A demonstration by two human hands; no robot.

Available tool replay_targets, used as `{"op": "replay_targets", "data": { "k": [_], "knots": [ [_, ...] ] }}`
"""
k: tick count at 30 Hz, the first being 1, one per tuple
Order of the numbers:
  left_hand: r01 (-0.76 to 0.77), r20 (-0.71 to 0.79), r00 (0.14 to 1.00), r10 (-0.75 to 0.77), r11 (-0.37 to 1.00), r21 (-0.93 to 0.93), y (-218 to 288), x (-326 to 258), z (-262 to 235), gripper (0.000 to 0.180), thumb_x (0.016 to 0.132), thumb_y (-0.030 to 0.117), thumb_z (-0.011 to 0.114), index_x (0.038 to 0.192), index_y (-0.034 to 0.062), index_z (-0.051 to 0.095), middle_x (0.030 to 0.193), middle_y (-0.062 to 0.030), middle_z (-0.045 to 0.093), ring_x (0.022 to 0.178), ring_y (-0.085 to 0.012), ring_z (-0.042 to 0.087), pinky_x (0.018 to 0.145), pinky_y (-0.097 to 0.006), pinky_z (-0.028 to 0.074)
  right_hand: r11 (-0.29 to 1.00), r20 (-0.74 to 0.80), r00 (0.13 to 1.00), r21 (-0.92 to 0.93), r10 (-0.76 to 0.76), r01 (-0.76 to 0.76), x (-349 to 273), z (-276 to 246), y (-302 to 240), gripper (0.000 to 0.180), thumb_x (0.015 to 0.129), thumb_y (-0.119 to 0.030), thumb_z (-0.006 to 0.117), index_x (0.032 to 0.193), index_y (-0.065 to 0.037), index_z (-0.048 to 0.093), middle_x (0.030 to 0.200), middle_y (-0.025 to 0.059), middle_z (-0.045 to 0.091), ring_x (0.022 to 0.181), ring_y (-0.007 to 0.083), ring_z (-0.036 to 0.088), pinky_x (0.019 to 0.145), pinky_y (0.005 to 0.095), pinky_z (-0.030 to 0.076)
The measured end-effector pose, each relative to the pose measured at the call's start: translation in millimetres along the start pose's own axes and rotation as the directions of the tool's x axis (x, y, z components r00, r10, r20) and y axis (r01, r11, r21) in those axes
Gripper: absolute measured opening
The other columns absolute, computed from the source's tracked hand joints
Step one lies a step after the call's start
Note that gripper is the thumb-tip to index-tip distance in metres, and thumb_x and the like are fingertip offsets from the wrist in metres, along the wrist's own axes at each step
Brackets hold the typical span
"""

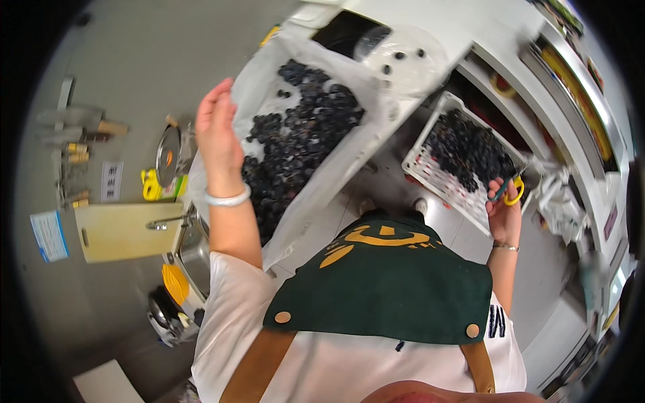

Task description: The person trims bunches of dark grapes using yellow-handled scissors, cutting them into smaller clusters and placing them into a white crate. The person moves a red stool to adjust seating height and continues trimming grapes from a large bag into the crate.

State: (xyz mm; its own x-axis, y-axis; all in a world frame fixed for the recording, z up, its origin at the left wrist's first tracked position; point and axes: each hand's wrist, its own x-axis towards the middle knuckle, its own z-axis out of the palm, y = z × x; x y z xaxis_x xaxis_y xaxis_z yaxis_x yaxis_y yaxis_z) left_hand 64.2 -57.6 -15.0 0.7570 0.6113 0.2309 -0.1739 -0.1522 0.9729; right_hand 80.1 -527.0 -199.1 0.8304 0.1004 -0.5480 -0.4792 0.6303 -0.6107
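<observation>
My left hand (218,124), with a pale bangle at its wrist, is raised over the left edge of a large bin lined with white plastic (342,176). Its fingers are stretched out and nothing shows in them. Many loose dark grapes (312,124) lie in that bin. On the right, my right hand (504,211) is closed on scissors (513,191) with yellow and teal handles. The blades are hard to make out. Beside that hand stands a white slatted crate (430,176) holding bunches of dark grapes (467,144).
A round whitish, plastic-covered dish (416,70) with several grapes stands beyond the bin. A sink (195,252) and a cutting board (127,232) are at the left, with knives (84,124) on the wall. Shelves (564,127) and crumpled plastic (557,205) flank the crate on the right.
</observation>
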Motion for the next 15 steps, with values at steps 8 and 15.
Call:
{"op": "replay_targets", "data": {
  "k": [8, 15],
  "knots": [
    [0.32, -0.059, 0.946, -0.32, 0.884, 0.339, -67, -5, -194, 0.023, 0.085, 0.022, 0.057, 0.103, 0.0088, 0.062, 0.099, 0.0022, 0.06, 0.089, -0.0071, 0.049, 0.075, -0.023, 0.036, 0.992, 0.079, 0.993, -0.101, 0.089, -0.081, -25, 98, 70, 0.029, 0.088, -0.032, 0.052, 0.1, -0.005, 0.052, 0.083, 0.0053, 0.063, 0.064, 0.0098, 0.058, 0.052, 0.0209, 0.049],
    [0.144, 0.131, 0.961, -0.245, 0.843, 0.518, -143, 12, -241, 0.023, 0.085, 0.016, 0.057, 0.101, 0.0007, 0.061, 0.092, -0.0046, 0.063, 0.084, -0.0115, 0.056, 0.077, -0.025, 0.044, 0.97, 0.064, 0.997, -0.243, 0.033, -0.017, -59, 148, 92, 0.03, 0.087, -0.033, 0.054, 0.1, -0.007, 0.052, 0.084, 0.0027, 0.061, 0.067, 0.009, 0.055, 0.056, 0.0209, 0.044]
  ]
}}
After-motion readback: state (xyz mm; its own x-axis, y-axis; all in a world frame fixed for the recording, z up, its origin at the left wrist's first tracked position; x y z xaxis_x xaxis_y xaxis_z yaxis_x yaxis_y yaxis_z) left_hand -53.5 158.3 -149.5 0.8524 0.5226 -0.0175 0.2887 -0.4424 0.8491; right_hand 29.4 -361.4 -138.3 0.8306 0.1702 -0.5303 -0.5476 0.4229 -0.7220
